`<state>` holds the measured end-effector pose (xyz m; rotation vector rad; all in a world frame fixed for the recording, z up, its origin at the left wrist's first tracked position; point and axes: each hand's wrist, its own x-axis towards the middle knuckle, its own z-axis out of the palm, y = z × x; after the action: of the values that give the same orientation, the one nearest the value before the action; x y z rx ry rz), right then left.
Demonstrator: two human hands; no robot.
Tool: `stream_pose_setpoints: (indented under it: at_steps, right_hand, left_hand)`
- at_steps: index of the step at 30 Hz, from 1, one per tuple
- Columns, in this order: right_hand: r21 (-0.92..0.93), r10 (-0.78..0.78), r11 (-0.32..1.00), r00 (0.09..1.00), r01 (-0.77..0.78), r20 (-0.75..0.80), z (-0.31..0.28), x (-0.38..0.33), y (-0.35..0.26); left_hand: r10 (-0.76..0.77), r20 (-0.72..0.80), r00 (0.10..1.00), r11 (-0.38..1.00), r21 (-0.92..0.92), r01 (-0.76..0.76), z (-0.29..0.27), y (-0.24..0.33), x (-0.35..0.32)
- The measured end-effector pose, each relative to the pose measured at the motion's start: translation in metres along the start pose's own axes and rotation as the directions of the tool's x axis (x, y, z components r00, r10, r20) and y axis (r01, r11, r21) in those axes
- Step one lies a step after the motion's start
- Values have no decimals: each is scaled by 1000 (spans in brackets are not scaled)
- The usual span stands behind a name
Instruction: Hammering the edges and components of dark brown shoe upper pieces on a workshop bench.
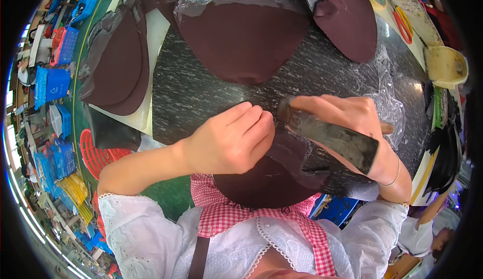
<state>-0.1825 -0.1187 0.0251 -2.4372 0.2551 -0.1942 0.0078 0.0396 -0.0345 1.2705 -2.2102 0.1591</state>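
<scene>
- The left hand (232, 139) is curled, knuckles pressing the maroon fabric piece (261, 178) on the dark table (201, 93).
- The right hand (352, 123) pinches a dark strip (332, 137) peeling up from that fabric's right side.

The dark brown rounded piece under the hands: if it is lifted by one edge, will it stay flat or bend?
The dark brown rounded piece probably flops: its near edge already droops over the table rim. It looks thin, so likely light. The right hand peels a dark backing strip while the left hand presses, so it may slide.
</scene>
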Motion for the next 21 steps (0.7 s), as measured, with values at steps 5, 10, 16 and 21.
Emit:
stream_pose_setpoints:
  at_steps: [5,10,16,21]
  right_hand:
    - [-78,-67,994,996,71,58,2,8,2]
    - [-18,-56,998,994,58,92,9,5,1]
    - [18,-35,999,997,33,66,12,2,7]
    - [17,-30,999,995,29,90,11,0,8]
  left_hand:
    - [-122,134,984,985,-109,137,-8,9,4]
    - [-295,42,954,928,-223,297,-2,5,-6]
    - [-419,-9,908,896,157,415,-8,26,-10]
    - [-469,-20,883,883,-25,469,-5,30,-14]
